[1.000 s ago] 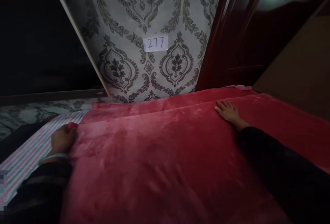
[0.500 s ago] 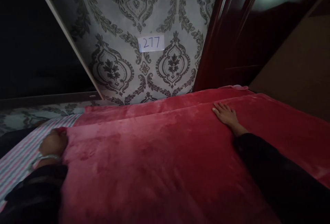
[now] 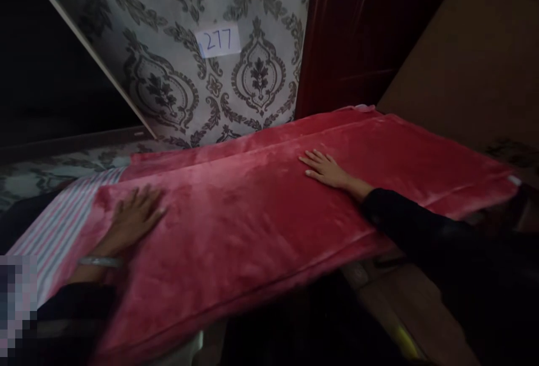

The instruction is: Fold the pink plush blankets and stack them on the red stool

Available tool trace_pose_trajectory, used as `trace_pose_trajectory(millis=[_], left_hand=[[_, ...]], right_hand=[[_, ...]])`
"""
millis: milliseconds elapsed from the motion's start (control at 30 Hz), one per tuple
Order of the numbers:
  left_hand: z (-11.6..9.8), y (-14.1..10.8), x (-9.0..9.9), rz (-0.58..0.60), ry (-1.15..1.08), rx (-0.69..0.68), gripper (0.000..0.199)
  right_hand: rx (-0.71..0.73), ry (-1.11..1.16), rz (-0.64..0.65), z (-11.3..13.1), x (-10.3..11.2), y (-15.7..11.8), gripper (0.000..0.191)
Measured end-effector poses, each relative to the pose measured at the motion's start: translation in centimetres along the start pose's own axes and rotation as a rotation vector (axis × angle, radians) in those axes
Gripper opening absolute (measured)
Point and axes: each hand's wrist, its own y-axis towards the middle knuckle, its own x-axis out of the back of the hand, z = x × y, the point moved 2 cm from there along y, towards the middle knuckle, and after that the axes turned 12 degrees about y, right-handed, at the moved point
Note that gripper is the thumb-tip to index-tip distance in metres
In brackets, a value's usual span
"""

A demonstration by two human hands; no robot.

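A plush red blanket [image 3: 252, 214] lies folded across the surface in front of me, a second layer showing along its far side. My left hand [image 3: 135, 217] rests flat on its left end, fingers spread, a silvery bracelet at the wrist. Farther right, my right hand [image 3: 326, 168] lies palm down on the blanket with the fingers stretched out. Under the blanket's left end a striped cloth [image 3: 67, 209] in white, grey and pink shows.
Behind the blanket stands a wall with patterned wallpaper [image 3: 256, 74] and a paper marked 277 [image 3: 219, 40]. A dark screen [image 3: 63, 63] is at left, a dark red door [image 3: 349, 40] at right. Floor [image 3: 404, 298] shows below the near edge.
My left hand has let go of the blanket's left edge and now lies spread on top. My right hand lies nearer the blanket's middle. The view has shifted, showing the near edge.
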Motion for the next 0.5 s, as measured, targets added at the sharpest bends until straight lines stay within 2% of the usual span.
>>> trace_pose_trajectory(millis=[100, 233, 333, 400, 500], left_hand=[[-2.8, -3.5, -0.7, 0.125, -0.066, -0.052, 0.062], [-2.7, -6.8, -0.6, 0.143, -0.132, 0.010, 0.064], [-3.5, -8.5, 0.9, 0.196, -0.138, 0.044, 0.067], [-5.7, -9.8, 2.4, 0.186, -0.146, -0.025, 0.068], [-9.9, -12.3, 4.3, 0.131, -0.152, -0.208, 0.065]], right_hand=[[0.047, -0.006, 0.022, 1.2, -0.6, -3.9, 0.068], [0.045, -0.026, 0.041, 2.2, -0.8, -8.8, 0.068], [0.051, -0.014, 0.085, 3.4, -1.1, -11.2, 0.066], [0.075, -0.001, 0.114, 4.6, -1.3, -12.3, 0.065], [0.138, 0.000, 0.139, 6.4, -2.0, -14.0, 0.064]])
